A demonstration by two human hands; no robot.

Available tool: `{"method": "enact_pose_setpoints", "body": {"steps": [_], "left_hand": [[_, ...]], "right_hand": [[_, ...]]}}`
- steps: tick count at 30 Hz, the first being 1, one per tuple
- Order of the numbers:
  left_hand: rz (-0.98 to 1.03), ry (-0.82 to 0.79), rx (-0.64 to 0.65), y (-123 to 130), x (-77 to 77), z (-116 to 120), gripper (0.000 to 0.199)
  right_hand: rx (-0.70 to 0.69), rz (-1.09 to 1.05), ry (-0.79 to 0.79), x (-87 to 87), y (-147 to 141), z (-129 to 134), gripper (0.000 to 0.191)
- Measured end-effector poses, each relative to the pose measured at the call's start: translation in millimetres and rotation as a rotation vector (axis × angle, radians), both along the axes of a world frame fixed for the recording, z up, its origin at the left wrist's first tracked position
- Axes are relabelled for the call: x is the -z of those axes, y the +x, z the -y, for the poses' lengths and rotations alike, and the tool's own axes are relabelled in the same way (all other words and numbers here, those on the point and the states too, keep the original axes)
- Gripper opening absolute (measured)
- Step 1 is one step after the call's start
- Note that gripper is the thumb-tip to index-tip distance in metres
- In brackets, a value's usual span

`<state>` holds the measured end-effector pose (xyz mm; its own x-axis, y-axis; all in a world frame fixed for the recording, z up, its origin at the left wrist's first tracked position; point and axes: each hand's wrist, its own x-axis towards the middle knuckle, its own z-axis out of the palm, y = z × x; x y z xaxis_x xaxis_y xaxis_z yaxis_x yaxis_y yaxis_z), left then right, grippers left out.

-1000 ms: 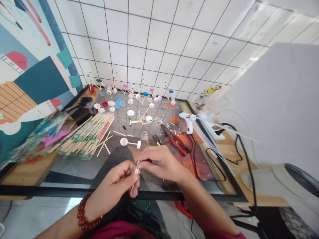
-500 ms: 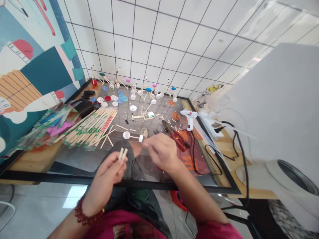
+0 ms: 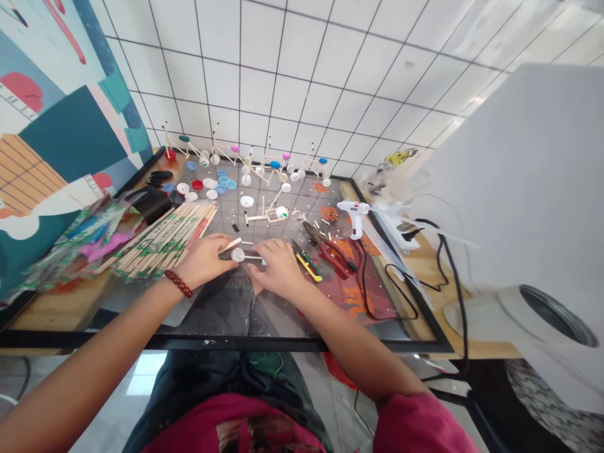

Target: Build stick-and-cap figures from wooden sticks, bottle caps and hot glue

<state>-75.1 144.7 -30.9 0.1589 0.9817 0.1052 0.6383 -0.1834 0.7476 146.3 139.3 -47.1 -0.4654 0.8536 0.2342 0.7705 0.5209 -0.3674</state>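
Observation:
My left hand (image 3: 208, 258), with a red bead bracelet at the wrist, is closed on short wooden sticks (image 3: 231, 245) that poke out past its fingertips. Just beside those fingertips lies a white cap (image 3: 238, 255), joined to a thin stick (image 3: 253, 257) that runs right. My right hand (image 3: 276, 265) is at the right end of this stick, thumb and fingers bent around it; the cap at that end is mostly hidden. Behind both hands, a small stick frame with a white cap (image 3: 281, 212) rests on the glossy tabletop.
Wrapped sticks (image 3: 163, 242) lie at left. Stick models with coloured caps (image 3: 275, 165) line the back. A yellow cutter (image 3: 309, 267), red-handled pliers (image 3: 336, 255) and a white glue gun (image 3: 355, 217) with a black cable lie at right. Loose caps (image 3: 221, 188) sit behind.
Both hands have moved forward over the table, to either side of the capped stick. My left hand has carried its short sticks along. The yellow cutter has come into view.

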Motion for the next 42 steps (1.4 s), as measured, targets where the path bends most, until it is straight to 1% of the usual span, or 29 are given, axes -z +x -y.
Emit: {"method": "enact_pose_setpoints", "body": {"steps": [2, 3, 5, 7, 10, 12, 14, 17, 19, 22, 25, 27, 30, 33, 38, 42], "left_hand": [[0.034, -0.03, -0.008, 1.5, 1.0, 2.3, 0.032], [0.059, -0.059, -0.02, 1.4, 0.2, 3.6, 0.034], [0.136, -0.13, -0.028, 0.2, -2.3, 6.0, 0.043], [0.257, -0.18, -0.008, -1.5, -4.6, 8.1, 0.052], [0.419, -0.191, 0.02, -3.8, -5.6, 10.7, 0.061], [0.458, -0.188, 0.018, -4.5, -5.8, 12.7, 0.063], [0.441, -0.18, 0.008, -3.8, -6.9, 15.1, 0.059], [0.367, -0.117, 0.005, 1.5, -10.0, 19.4, 0.046], [0.332, -0.032, 0.016, 7.6, -10.8, 21.9, 0.038], [0.341, 0.141, 0.083, 16.6, -6.8, 23.5, 0.031], [0.366, 0.311, 0.159, 20.5, 0.5, 23.4, 0.027], [0.347, 0.355, 0.186, 20.0, 4.4, 24.0, 0.026], [0.322, 0.354, 0.209, 17.6, 7.7, 26.1, 0.024], [0.337, 0.328, 0.192, 16.5, 9.0, 27.3, 0.024], [0.364, 0.199, 0.137, 16.1, 7.3, 26.6, 0.029], [0.273, 0.106, 0.122, 11.3, 6.8, 24.4, 0.023]], "right_hand": [[-0.036, 0.012, 0.008, 0.1, 1.5, -1.5, 0.014], [-0.052, 0.005, 0.015, -0.6, 2.8, -1.7, 0.014], [-0.071, -0.022, 0.045, -3.2, 5.2, -0.6, 0.016], [-0.079, -0.047, 0.094, -6.4, 6.8, 2.6, 0.018], [-0.096, -0.067, 0.165, -9.6, 7.4, 8.9, 0.02], [-0.11, -0.082, 0.192, -10.2, 7.8, 12.6, 0.021], [-0.115, -0.105, 0.204, -10.3, 8.8, 15.4, 0.02], [-0.088, -0.175, 0.202, -9.3, 11.6, 17.6, 0.019], [-0.062, -0.237, 0.176, -6.8, 14.4, 16.9, 0.017], [-0.043, -0.323, 0.088, 0.5, 19.2, 10.7, 0.016], [-0.091, -0.41, 0.003, 8.7, 22.9, 1.3, 0.017], [-0.131, -0.442, -0.03, 12.4, 23.9, -3.4, 0.019], [-0.163, -0.435, -0.058, 14.4, 23.7, -5.0, 0.022], [-0.163, -0.404, -0.074, 13.2, 22.5, -2.3, 0.024], [-0.092, -0.294, -0.053, 8.1, 20.9, 2.9, 0.022], [-0.024, -0.182, 0.01, 7.4, 18.8, 6.4, 0.015]]}}
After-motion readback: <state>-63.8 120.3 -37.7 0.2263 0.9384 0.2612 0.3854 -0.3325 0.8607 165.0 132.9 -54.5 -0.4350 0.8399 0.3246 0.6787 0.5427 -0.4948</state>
